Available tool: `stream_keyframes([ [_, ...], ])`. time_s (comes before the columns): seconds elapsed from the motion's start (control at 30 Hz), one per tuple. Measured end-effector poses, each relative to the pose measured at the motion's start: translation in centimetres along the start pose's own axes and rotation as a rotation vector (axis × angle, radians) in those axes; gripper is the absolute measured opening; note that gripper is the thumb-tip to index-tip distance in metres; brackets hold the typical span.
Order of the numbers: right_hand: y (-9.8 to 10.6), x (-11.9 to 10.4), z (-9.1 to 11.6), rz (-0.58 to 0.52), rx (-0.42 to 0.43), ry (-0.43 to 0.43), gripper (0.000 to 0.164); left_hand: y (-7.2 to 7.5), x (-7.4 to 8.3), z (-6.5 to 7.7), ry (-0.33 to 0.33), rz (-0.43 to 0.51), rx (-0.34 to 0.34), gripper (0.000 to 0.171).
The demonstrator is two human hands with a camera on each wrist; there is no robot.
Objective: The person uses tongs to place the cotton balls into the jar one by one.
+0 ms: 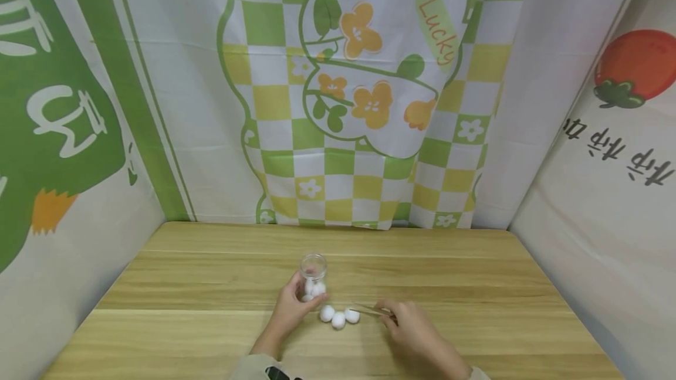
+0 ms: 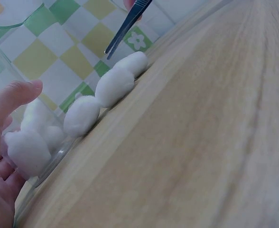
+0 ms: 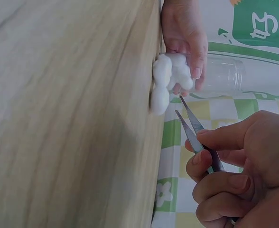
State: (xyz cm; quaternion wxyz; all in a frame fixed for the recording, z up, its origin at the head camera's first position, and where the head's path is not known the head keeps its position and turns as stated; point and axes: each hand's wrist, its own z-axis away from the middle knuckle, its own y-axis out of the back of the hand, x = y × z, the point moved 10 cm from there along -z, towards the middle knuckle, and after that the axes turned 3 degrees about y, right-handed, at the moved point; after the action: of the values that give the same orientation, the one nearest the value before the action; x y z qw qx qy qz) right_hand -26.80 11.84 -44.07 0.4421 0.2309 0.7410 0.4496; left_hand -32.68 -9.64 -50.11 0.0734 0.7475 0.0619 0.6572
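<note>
My left hand (image 1: 291, 305) holds a clear jar (image 1: 314, 267) upright on the table, its fingers and thumb curled round the lower half. White cotton balls (image 2: 29, 151) fill the bottom of the jar. Several more, counted as three in the head view, lie in a short row beside it, among them a cotton ball (image 1: 338, 321) nearest me. My right hand (image 1: 414, 327) pinches metal tweezers (image 3: 191, 126) between thumb and fingers. The tweezer tips stand apart with nothing between them, above the rightmost cotton ball (image 1: 352, 316) in the head view.
A wood-grain table (image 1: 211, 286) lies under everything. Behind it hangs a green and yellow checked curtain (image 1: 338, 163) with flowers. Printed cloth walls (image 1: 597, 221) close in the left and right sides.
</note>
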Motion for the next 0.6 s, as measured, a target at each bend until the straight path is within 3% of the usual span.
stream_keyframes([
  [0.6, -0.33, 0.76, 0.28, 0.011, -0.045, -0.030, 0.021, 0.04, -0.17, -0.13, -0.005, -0.038, 0.016, 0.055],
])
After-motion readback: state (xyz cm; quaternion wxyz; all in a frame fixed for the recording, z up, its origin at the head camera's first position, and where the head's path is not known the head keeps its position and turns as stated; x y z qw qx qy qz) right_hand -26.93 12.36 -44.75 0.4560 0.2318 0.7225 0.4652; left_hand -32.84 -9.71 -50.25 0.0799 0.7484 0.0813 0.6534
